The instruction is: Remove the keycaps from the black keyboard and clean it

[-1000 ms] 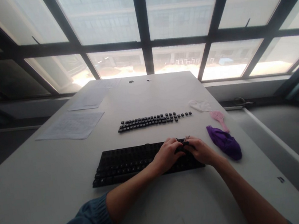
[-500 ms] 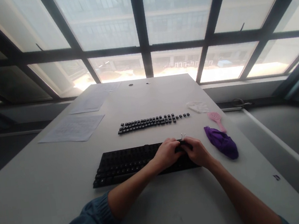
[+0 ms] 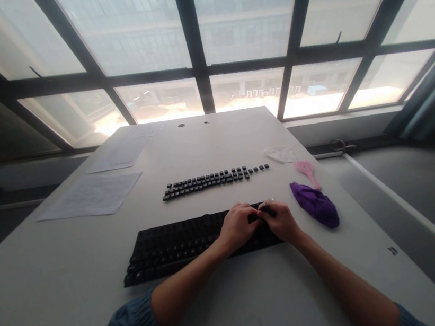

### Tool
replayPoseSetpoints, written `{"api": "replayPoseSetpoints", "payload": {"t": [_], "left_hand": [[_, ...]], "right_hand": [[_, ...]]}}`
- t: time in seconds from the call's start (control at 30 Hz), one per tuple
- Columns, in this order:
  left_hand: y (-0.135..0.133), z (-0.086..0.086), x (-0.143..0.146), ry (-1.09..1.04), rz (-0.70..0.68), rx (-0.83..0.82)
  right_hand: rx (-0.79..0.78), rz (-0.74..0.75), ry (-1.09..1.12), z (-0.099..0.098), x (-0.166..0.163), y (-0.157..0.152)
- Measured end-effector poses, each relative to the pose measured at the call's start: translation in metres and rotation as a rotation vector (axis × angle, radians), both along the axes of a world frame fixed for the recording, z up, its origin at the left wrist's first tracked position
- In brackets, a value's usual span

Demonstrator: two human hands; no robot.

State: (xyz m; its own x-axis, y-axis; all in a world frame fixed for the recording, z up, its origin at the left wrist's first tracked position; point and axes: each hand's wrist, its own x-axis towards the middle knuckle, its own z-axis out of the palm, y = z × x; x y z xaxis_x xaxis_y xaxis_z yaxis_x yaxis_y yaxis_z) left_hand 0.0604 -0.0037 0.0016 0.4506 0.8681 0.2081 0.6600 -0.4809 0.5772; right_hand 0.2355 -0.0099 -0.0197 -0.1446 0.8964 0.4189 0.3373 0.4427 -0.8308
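Note:
A black keyboard lies in front of me on the white table, with keycaps still on its near rows. Over its right end, my right hand is closed round a small dark tool with thin wire prongs, which looks like a keycap puller. Its wires stick out above the fingers. Close against it, my left hand is closed, thumb and fingers bent together. Whatever sits between the left fingertips is dark and too small to make out. Beyond the keyboard, several loose black keycaps are lined up in rows.
To the right lie a purple cloth pouch, a pink hairbrush and a clear plastic bag. Two sheets of paper rest at the left. The table's right edge runs past my right arm; windows stand behind.
The view has shifted slightly, so the table things sit further left. The puller's wires stood upright above the hands before; now they are lower and tilted, and my fingertips are turned closer together.

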Motion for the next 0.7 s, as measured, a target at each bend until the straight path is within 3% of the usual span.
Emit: {"api": "replayPoseSetpoints", "payload": {"t": [0.33,0.7], "left_hand": [[-0.005,-0.002,-0.001,-0.067,-0.037,0.061],[-0.004,-0.005,-0.001,-0.147,-0.103,0.105]], "right_hand": [[-0.062,-0.056,0.177,-0.006,0.001,-0.002],[-0.079,-0.181,0.096,0.005,-0.004,-0.005]]}}
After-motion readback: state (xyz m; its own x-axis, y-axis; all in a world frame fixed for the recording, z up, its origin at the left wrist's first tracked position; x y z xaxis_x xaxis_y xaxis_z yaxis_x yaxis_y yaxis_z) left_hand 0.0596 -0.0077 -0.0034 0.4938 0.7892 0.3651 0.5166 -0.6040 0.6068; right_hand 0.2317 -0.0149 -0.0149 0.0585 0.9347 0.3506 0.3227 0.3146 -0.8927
